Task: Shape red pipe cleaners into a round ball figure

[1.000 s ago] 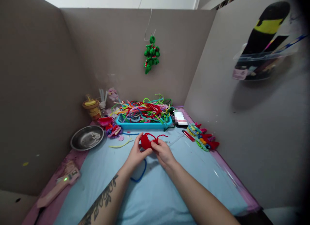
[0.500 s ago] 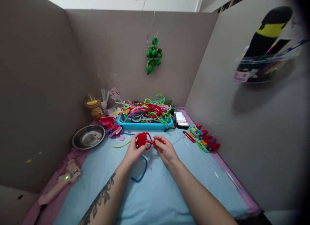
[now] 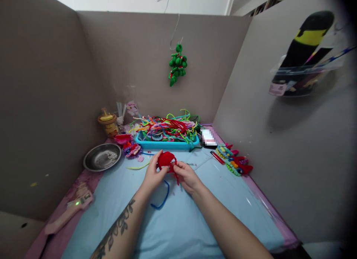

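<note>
A rounded red pipe-cleaner piece [image 3: 166, 159] is held above the blue cloth, in the middle of the head view. My left hand [image 3: 154, 172] is closed around its left side, thumb in front. From the right, my right hand [image 3: 187, 175] pinches a red strand at the piece's edge, and a loose red end hangs down between the two hands. The fingertips partly hide where the strand joins the piece. On the cloth just below lies a bent blue pipe cleaner [image 3: 166, 195]; a yellow-green one [image 3: 138, 167] is left of my left hand.
Behind the hands stands a blue tray [image 3: 167, 144] heaped with coloured pipe cleaners. A metal bowl [image 3: 95, 158] and pink glue gun [image 3: 69, 213] are at left. A phone [image 3: 209, 138], red-handled tool [image 3: 217, 157] and colourful pipe-cleaner figures [image 3: 233, 158] lie at right.
My right hand has moved slightly left, closer to the red piece. The strand that was drawn out sideways now hangs down, and the piece has turned a little in my left hand.
</note>
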`<action>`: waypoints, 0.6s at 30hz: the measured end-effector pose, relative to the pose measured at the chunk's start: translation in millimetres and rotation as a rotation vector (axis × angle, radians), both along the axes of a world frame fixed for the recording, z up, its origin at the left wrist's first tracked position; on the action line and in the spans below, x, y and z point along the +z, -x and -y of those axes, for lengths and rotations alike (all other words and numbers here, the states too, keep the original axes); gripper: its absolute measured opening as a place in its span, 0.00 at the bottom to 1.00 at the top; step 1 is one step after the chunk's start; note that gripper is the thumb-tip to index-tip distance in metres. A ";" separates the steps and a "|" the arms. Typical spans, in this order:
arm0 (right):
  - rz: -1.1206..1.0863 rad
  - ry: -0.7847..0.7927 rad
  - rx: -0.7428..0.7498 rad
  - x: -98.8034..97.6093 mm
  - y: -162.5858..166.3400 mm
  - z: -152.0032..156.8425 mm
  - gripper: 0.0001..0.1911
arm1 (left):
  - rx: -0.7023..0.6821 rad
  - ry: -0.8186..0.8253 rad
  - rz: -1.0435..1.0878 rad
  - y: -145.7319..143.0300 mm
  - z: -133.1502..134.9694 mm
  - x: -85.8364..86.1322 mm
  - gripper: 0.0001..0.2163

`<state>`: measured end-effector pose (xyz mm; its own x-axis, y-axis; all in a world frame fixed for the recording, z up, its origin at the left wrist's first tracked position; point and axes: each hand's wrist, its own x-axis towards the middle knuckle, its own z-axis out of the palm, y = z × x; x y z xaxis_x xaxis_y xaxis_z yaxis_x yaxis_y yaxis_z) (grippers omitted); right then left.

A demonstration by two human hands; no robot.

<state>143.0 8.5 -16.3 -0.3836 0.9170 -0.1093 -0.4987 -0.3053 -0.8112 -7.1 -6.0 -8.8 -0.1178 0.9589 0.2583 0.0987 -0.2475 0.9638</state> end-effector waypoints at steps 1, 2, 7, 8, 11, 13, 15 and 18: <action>-0.017 0.002 -0.014 -1.3 1.5 0.1 0.14 | -0.042 0.008 0.047 -0.7 0.1 -0.9 0.30; -0.030 0.011 -0.035 -2.1 2.4 -0.2 0.13 | -0.082 0.020 0.104 -0.8 -0.4 -2.3 0.32; -0.110 0.138 -0.094 -1.6 -1.8 -5.6 0.16 | -0.109 0.089 0.314 4.6 -4.0 -9.3 0.35; -0.124 0.156 -0.098 -1.4 -3.3 -6.8 0.17 | -0.115 0.102 0.294 5.5 -3.7 -9.1 0.35; -0.144 0.161 -0.087 -2.0 -6.0 -8.5 0.18 | -0.174 0.033 0.052 5.0 0.4 -4.3 0.37; -0.135 0.137 -0.053 -2.4 -6.2 -7.8 0.17 | -0.179 -0.101 -0.158 3.1 4.4 1.1 0.35; -0.116 0.101 -0.018 -1.9 -5.9 -6.1 0.16 | -0.191 -0.176 -0.263 1.6 7.8 6.1 0.31; -0.082 0.045 0.015 1.3 -5.9 -2.8 0.13 | -0.243 -0.168 -0.302 1.3 10.4 10.5 0.27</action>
